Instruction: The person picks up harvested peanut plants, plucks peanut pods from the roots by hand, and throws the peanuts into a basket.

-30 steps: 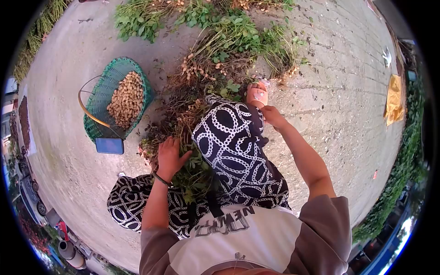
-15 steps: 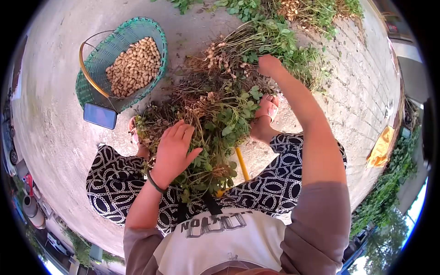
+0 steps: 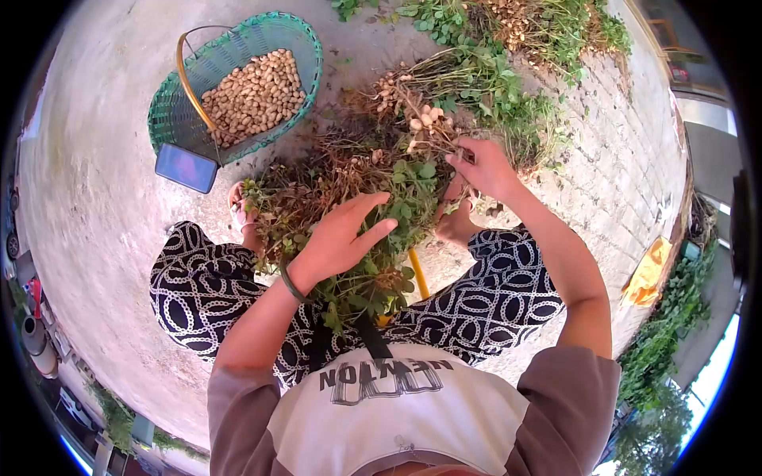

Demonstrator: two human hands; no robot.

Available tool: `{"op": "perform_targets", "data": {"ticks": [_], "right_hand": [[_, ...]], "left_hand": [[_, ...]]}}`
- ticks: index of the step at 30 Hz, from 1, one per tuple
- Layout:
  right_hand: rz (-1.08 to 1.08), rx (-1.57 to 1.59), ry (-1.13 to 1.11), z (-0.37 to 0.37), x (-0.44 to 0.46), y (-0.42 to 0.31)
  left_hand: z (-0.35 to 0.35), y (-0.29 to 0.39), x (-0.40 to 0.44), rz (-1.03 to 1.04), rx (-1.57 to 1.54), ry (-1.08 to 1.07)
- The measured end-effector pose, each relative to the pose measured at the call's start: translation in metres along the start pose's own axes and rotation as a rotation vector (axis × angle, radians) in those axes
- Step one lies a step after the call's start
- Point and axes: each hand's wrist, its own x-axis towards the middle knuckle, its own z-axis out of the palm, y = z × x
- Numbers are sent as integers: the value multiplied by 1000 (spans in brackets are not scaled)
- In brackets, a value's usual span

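Observation:
My right hand [image 3: 486, 168] pinches the stems of a peanut plant [image 3: 426, 120], whose pale pods hang in a cluster off its roots, to the left of the fingers. My left hand [image 3: 340, 238] is open, thumb apart from the outstretched fingers, over the heap of peanut plants [image 3: 309, 186] between my feet. Whether its palm touches the leaves I cannot tell. At the upper left stands a green woven basket [image 3: 171, 107] holding loose peanuts [image 3: 254, 95].
A phone [image 3: 186, 167] sits against the basket's near rim, below its curved handle [image 3: 193, 91]. More peanut plants [image 3: 548, 36] lie at the top right. A yellow bar [image 3: 418, 274] shows between my legs. A yellow-orange piece of material [image 3: 648, 272] lies far right.
My right hand has come nearer with a peanut plant lifted from the pile. My left hand has shifted right and up. The basket appears higher and further right as the view moved.

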Motion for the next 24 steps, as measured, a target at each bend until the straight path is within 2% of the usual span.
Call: {"op": "perform_targets", "data": {"ticks": [2,4,7,8,9,11,12,15,16,20,23,24], "right_hand": [[-17,24,106,12,-32,-45],[-122,31,163,28,-53,-74],[-376,-81,241,55,-76,-105],[-476,-137,267,64,-79,-111],[-537,-169,270,72,-79,-113],[-651,-231,274,87,-75,-115],[-668,-278,267,89,-74,-118],[-684,-225,249,86,-76,-133],[-651,-298,159,77,-80,-135],[-753,-13,432,39,-76,-124],[-462,210,350,29,-56,-122],[-468,200,297,34,-50,-113]], "left_hand": [[15,-6,2,43,27,117],[28,-16,6,48,-23,210],[25,-15,15,-47,-588,212],[12,1,11,-148,-668,267],[10,6,11,-11,-768,384],[-4,5,8,-109,-871,371],[-7,6,7,-70,-994,329],[-13,-2,4,-78,-1109,271],[-15,-4,3,-105,-1104,266],[-13,-16,3,-53,-1079,233],[-11,-17,-2,-79,-1023,320],[-13,-25,-3,-73,-1018,212]]}}
